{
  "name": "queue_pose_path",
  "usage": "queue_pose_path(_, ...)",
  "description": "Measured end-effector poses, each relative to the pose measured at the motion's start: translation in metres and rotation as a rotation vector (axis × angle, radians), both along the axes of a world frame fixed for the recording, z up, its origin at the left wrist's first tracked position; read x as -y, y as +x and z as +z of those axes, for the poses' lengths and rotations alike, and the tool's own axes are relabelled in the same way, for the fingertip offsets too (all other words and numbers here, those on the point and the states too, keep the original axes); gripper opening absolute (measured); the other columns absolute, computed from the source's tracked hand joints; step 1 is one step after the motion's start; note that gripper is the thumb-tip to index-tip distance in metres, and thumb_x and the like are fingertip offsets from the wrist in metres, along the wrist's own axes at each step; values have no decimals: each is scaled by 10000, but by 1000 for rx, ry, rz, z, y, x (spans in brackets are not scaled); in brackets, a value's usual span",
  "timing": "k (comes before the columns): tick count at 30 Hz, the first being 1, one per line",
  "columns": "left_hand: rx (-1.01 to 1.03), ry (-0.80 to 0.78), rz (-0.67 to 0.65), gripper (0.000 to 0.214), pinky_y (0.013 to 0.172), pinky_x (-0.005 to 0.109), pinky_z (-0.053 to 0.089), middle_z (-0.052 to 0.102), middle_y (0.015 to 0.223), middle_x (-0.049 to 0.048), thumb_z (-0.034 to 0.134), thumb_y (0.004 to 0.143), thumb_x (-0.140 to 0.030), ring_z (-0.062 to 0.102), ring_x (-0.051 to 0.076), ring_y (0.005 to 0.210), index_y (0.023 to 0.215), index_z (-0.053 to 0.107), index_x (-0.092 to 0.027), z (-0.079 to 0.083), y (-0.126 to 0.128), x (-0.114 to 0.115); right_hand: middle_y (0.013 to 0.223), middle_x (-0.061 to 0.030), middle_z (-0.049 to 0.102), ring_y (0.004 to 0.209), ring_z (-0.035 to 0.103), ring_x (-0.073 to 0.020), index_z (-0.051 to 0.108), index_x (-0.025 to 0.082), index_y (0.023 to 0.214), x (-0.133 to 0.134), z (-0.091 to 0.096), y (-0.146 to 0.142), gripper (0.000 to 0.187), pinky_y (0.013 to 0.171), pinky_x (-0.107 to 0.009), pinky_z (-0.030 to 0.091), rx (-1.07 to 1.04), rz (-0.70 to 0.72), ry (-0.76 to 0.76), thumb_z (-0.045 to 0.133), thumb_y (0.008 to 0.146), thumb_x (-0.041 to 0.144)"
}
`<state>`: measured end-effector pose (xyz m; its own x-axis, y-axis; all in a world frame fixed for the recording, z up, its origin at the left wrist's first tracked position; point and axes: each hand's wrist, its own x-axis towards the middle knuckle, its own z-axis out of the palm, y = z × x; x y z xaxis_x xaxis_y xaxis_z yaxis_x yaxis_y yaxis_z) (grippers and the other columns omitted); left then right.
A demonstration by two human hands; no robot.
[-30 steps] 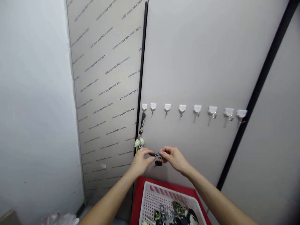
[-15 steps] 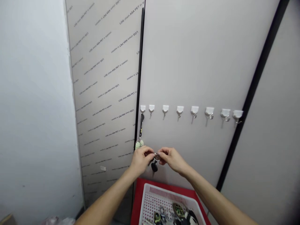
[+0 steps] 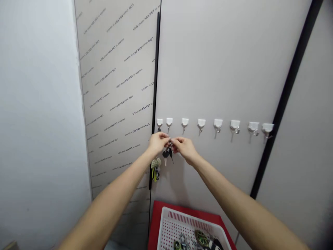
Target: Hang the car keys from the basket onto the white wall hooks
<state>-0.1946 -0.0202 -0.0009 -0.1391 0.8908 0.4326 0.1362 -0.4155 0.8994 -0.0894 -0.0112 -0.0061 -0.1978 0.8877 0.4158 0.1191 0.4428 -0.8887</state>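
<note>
Keys (image 3: 167,153) dangling beneath fingers (image 3: 165,138), pinched between left hand (image 3: 157,143), right hand (image 3: 185,148)

Clearance, hook row on wall panel.
Left hand (image 3: 158,142) and right hand (image 3: 184,148) pinch a key bunch (image 3: 168,152); second hook (image 3: 169,122) just above at 12 o'clock. Hung keychain (image 3: 155,167) crowds 7 o'clock, black strip (image 3: 156,86) at 9. Open panel toward free hooks (image 3: 218,123) at 2–3. Basket (image 3: 166,222) well below, 6.
</note>
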Motion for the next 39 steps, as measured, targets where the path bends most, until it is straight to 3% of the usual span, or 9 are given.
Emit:
queue_pose_path(3,-163,134,219,62,518,206,409,485,501,-33,459,595,-81,471,59,470,631,497,-114,20,0,-17,459,24,488,385,441,-48,488,133,556,-15,21,-11,130,362,-162,372,-60,-103,4,452,643,222)
queue_pose_path(7,-465,276,469,101,606,222,395,551,592,8,450,592,-88,497,89,581,615,541,-123,30,1,-31,455,10,491,380,458,-64,460,140,507,-33,30,-20,151,341,-174,384,-24,-217,1,465,638,216)
queue_pose_path(13,-647,276,498,186,660,228,382,579,689,40,407,626,-90,509,104,652,706,572,-121,24,1,-27,437,1,479,346,453,-74,467,129,513,-41,23,-18,163,330,-186,371,48,-230,-27,435,654,205)
queue_pose_path(16,-596,379,479,220,677,205,377,554,795,35,415,632,-96,493,86,700,816,534,-120,-3,-3,-10,500,7,505,369,452,-56,502,129,601,-31,1,-2,141,359,-166,359,86,-226,-2,425,662,231)
queue_pose_path(18,-603,370,401,223,659,198,383,543,803,24,425,638,-121,487,78,678,842,514,-129,-35,-5,5,546,9,516,394,453,-50,515,130,664,-18,-29,14,155,388,-162,355,162,-191,46,417,663,251)
queue_pose_path(23,-897,68,-23,200,648,206,387,554,782,17,419,641,-139,491,91,674,809,526,-155,-144,1,45,541,11,520,472,449,-69,543,127,644,36,-146,59,148,474,-181,346,674,206,-93,439,632,233)
queue_pose_path(27,-1181,-147,-331,233,655,230,392,560,833,28,460,613,-194,501,141,754,835,529,-185,-204,18,69,624,-3,549,593,473,-121,562,161,709,71,-215,78,182,534,-208,339,980,239,-107,530,544,230)
queue_pose_path(32,-1375,-238,-381,319,659,286,397,554,858,61,488,570,-220,507,202,784,885,512,-183,-225,35,78,797,-36,542,755,475,-149,544,209,838,79,-236,80,282,658,-226,327,1006,99,-11,496,566,157)
queue_pose_path(39,-1284,-257,-366,291,648,282,391,533,830,51,480,568,-233,506,190,748,853,522,-195,-233,37,78,744,-24,537,723,472,-122,567,202,733,78,-242,81,196,654,-206,325,907,90,-22,447,594,134)
